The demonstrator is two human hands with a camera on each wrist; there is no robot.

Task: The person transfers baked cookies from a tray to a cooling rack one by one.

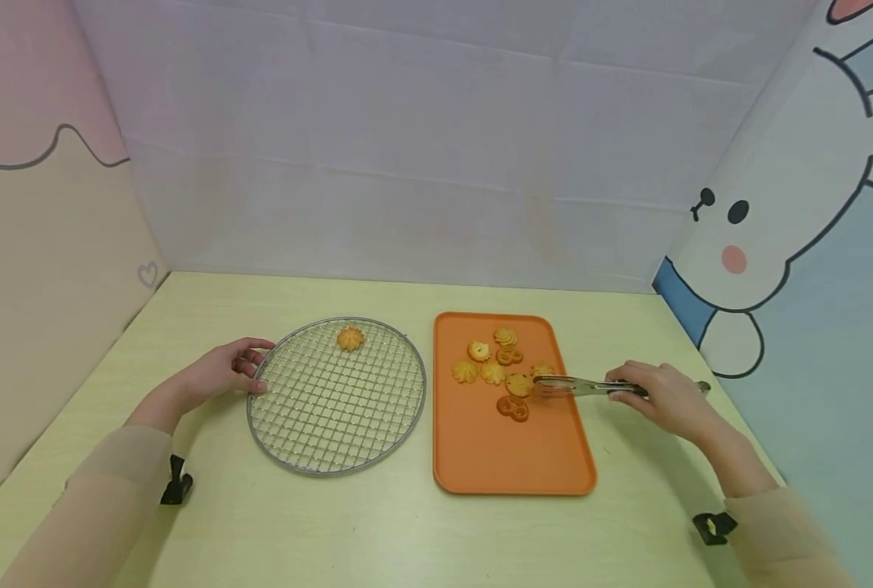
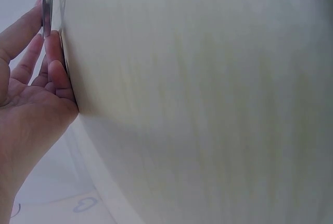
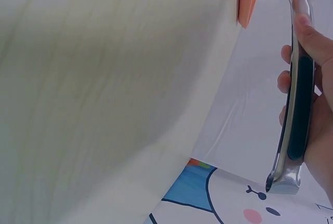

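Observation:
My left hand point(image 1: 226, 374) pinches the left rim of a round wire rack point(image 1: 336, 400), thumb above and fingers at the edge. One flower-shaped cookie point(image 1: 350, 339) lies near the rack's far rim. In my right hand point(image 1: 664, 400) is a pair of metal tongs point(image 3: 299, 109) with dark green grip panels, reaching left over an orange tray point(image 1: 509, 465). The tongs' tips are right at a flower-shaped cookie point(image 1: 542, 371) at the tray's right side, partly covering it. Around it lie several other cookies, among them a round one point(image 1: 518, 385) and a brown pretzel-shaped one point(image 1: 513, 407).
The rack and tray lie side by side on a pale wooden table point(image 1: 377, 531), with a narrow gap between. A white sheet point(image 1: 421, 163) stands behind the table. Printed panels point(image 1: 811, 351) rise along both sides, the right one close beyond my right hand.

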